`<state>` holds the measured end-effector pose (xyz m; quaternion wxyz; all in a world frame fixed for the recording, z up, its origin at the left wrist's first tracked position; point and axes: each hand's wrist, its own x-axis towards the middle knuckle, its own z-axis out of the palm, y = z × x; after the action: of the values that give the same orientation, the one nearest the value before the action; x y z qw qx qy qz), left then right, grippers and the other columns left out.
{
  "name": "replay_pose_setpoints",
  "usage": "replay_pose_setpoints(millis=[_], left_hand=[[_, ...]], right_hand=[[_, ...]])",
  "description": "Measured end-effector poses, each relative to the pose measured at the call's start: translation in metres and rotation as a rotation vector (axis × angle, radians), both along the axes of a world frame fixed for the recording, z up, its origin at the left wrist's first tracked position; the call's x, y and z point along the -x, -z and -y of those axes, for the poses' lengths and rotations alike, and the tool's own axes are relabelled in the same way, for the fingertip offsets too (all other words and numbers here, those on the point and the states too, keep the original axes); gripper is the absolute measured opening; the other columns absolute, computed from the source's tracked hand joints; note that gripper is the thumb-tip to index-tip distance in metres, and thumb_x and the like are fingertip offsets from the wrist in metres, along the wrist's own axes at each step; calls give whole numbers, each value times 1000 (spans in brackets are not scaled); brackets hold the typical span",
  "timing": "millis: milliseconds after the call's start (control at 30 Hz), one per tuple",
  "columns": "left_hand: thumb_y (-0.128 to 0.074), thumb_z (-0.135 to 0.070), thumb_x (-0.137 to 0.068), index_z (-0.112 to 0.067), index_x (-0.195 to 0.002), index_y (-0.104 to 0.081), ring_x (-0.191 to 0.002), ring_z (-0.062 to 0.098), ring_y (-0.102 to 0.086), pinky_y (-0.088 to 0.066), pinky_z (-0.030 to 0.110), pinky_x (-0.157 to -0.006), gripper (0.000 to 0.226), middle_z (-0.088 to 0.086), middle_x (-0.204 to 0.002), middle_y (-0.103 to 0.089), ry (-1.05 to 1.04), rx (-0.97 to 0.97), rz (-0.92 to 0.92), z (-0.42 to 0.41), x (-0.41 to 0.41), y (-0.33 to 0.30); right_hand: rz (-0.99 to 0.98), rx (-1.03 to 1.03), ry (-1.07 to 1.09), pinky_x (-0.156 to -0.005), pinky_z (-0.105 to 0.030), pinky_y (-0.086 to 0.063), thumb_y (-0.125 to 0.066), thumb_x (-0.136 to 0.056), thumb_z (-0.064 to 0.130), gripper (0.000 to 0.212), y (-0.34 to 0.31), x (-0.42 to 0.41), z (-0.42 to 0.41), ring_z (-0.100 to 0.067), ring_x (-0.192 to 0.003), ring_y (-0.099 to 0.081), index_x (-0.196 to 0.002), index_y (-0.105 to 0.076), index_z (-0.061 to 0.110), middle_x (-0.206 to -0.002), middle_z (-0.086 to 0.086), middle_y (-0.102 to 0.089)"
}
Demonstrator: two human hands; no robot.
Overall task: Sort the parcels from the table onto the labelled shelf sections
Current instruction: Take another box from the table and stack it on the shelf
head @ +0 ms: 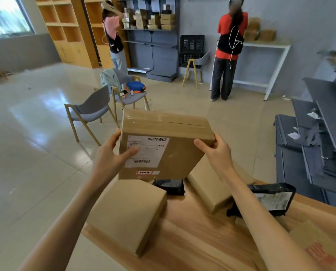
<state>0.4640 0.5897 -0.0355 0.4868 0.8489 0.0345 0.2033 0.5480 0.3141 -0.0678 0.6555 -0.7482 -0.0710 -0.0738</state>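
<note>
Parcel: brown taped cardboard box with white shipping label (164, 145), lifted above the wooden worktop (198, 231).
Left hand (110, 157): grips its left edge.
Right hand (216, 151): grips its right edge.

Held-up cardboard box (164, 145): white shipping label (146, 151) with two barcodes, print too small to read; below it a small white sticker (144, 172) with red handwriting, illegible. Black poly mailer (269, 200): white barcode label, unreadable. Flat carton (319, 249) at lower right: red printed characters, blurred.
</note>
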Motion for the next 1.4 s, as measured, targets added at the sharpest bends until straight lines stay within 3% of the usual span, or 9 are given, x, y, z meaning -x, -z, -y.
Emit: replay_pose_setpoints(millis=[133, 267, 500, 700, 900, 1000, 1100, 1233, 1400], left_hand=[[-65, -55, -71, -21, -134, -50, -108, -1, -55, -50, 22, -84, 74, -15, -117, -61, 35, -8, 36, -3, 0, -9], [-67, -56, -72, -30, -142, -38, -119, 9, -53, -53, 35, -90, 80, -8, -139, -51, 73, 45, -38, -7, 0, -9], [-62, -44, -81, -48, -147, -18, -98, 11, -69, -57, 23, -67, 79, -19, -116, -66, 371, 362, -263, -6, 9, 0], [-65, -58, -74, -50, -143, -25, -107, 23, -66, -58, 35, -78, 80, -9, -131, -59, 375, 509, -303, -6, 21, 22], [-78, -63, -60, -39, -132, -46, -104, 30, -67, -54, 45, -85, 83, 2, -122, -66, 333, 560, -322, -8, 30, 38], [-80, -58, -56, -28, -123, -57, -95, 30, -70, -59, 33, -71, 76, 8, -112, -70, 242, 635, -250, -3, 24, 35], [-74, -51, -62, -26, -116, -62, -94, 29, -70, -58, 30, -68, 60, 9, -109, -71, 189, 689, -181, -1, 15, 32], [-69, -52, -65, -22, -123, -57, -92, 25, -70, -55, 31, -69, 67, 8, -109, -71, 125, 701, -111, 0, -1, 25], [-64, -47, -72, -19, -123, -58, -87, 20, -71, -57, 24, -62, 58, 7, -106, -72, 173, 781, -77, -3, -15, 13]], right_hand=[[39, 103, 134, -68, -21, -52, -71, -77, 54, 26, -12, 5, -2, -3, -84, -65, -92, -64, 33, -90, 15, -69], [-66, 155, 291, -72, -36, -51, -65, -75, 67, 39, -24, -4, 2, -14, -81, -64, -69, -65, 28, -77, 11, -68], [-209, 232, 449, -53, -32, -36, -62, -75, 71, 65, -39, -14, 9, -21, -55, -50, -43, -42, 18, -51, 3, -50], [-250, 259, 497, -65, -35, -47, -58, -76, 72, 66, -44, -20, 11, -26, -66, -59, -61, -61, 9, -65, -2, -62], [-223, 234, 517, -61, -32, -43, -58, -78, 71, 59, -51, -30, 12, -28, -72, -61, -53, -59, 17, -64, 1, -61], [-175, 86, 354, -82, -37, -54, -62, -81, 63, 45, -48, -32, 11, -19, -93, -66, -95, -75, 22, -90, 5, -71], [-142, 28, 119, -102, -38, -46, -63, -75, 69, 77, -44, -21, 11, -13, -116, -57, -136, -54, 22, -128, 3, -62], [-121, 0, -95, -104, -30, -39, -61, -66, 73, 96, -36, 3, 12, -10, -129, -45, -149, -32, 32, -148, 4, -44], [-118, -85, -224, -96, -29, -50, -67, -61, 78, 81, -40, 30, 8, 6, -113, -58, -132, -43, 48, -123, 29, -60]])
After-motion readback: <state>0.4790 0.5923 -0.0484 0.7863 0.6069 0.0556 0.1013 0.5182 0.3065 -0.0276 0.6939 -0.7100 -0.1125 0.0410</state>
